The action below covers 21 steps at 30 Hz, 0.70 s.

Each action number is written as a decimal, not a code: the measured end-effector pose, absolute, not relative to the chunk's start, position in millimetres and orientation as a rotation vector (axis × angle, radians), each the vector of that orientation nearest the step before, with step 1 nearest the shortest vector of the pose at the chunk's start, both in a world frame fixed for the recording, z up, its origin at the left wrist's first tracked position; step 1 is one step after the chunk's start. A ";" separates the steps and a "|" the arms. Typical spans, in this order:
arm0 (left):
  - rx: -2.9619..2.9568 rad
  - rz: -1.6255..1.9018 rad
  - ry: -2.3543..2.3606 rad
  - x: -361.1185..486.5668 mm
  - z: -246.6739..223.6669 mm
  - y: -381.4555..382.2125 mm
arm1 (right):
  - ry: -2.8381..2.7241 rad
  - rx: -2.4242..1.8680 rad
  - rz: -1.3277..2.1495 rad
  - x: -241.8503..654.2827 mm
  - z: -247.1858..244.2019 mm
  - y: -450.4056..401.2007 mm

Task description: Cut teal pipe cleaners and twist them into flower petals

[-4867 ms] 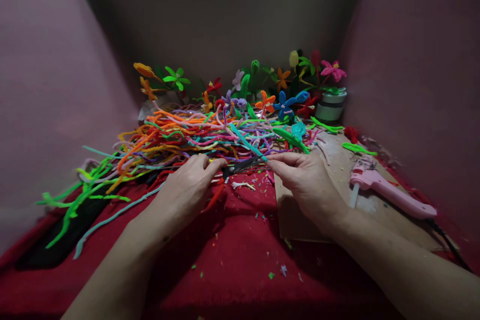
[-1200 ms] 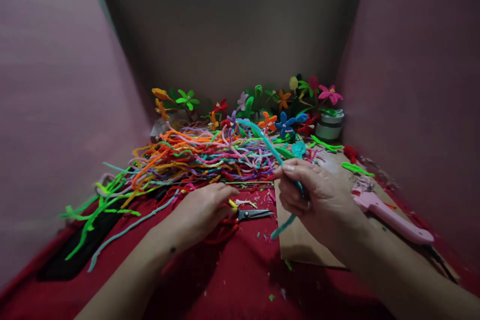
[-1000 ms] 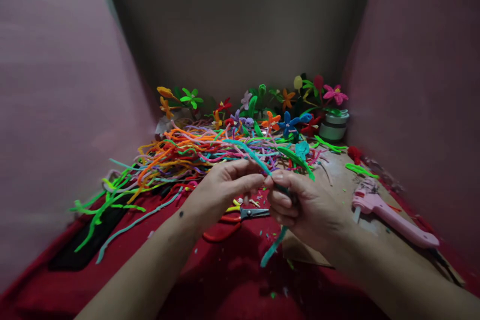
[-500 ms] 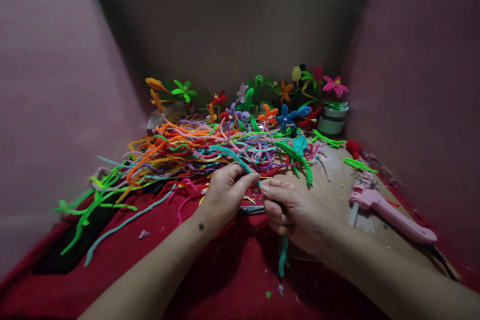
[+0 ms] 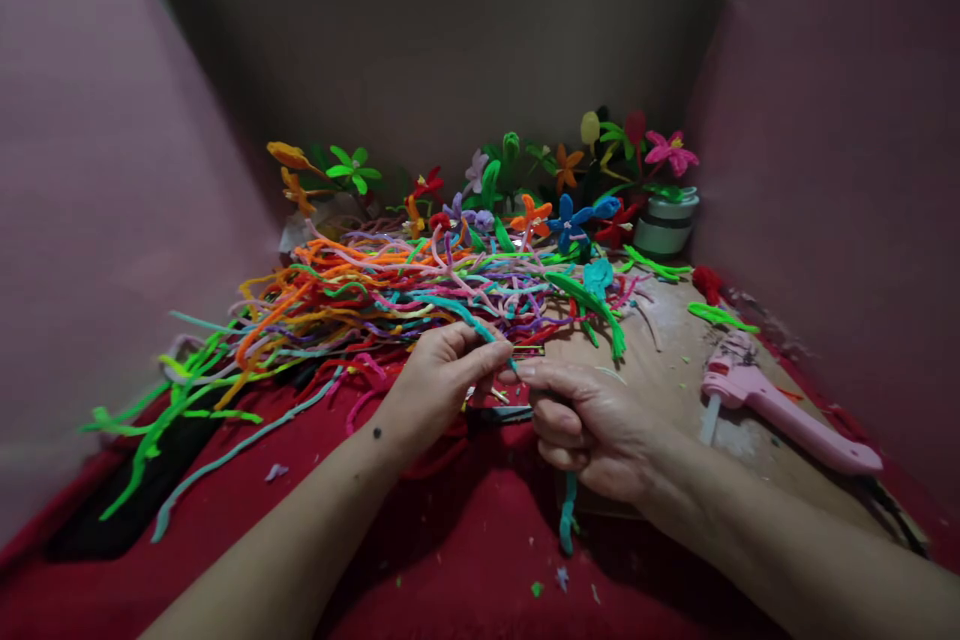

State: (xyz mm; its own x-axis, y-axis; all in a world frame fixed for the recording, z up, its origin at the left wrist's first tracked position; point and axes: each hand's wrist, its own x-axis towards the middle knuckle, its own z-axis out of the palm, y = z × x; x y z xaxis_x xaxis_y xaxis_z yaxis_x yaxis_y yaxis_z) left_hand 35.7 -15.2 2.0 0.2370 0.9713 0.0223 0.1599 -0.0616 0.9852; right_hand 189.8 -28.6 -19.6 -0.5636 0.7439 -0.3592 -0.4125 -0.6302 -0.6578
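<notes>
A turquoise pipe cleaner [image 5: 466,316] runs between my two hands, above the front of the colourful heap. My left hand [image 5: 444,375] pinches it between thumb and fingers, and one end sticks out up and to the left. Close by on the right, my right hand [image 5: 589,420] grips the same strand with curled fingers. A turquoise tail [image 5: 568,515] hangs below that hand; whether it is the same piece is hidden in the palm. Scissors, partly covered, lie behind and between my hands.
Behind my hands spreads a pile of multicoloured pipe cleaners [image 5: 360,295]. Finished fuzzy flowers [image 5: 570,223] and a small pot [image 5: 666,225] line the back. At right, a pink glue gun [image 5: 795,415] rests on cardboard [image 5: 652,360]. A black flat object [image 5: 112,510] lies at left.
The view has shifted slightly. My hands stay close together on the turquoise pipe cleaner, the right index finger now straighter along it.
</notes>
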 end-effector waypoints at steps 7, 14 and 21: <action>1.247 0.961 1.070 35.8 0.1 -15.4 | -0.823 -0.840 2.078 188.2 -17.9 -28.1; 1.542 1.167 1.338 37.7 6.4 -19.3 | -0.838 -0.845 2.101 187.9 -16.2 -30.8; 1.497 1.213 1.434 35.9 7.7 -17.9 | -0.846 -0.787 2.148 186.5 -15.0 -33.2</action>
State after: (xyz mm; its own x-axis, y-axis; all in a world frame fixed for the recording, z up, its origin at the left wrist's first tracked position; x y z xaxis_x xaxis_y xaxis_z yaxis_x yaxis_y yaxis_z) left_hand 35.9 -17.9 7.7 -0.0630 0.9874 0.1451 0.3068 -0.1192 0.9443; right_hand 186.5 -33.2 -15.0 -0.5797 0.7663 -0.2770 -0.3718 -0.5512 -0.7470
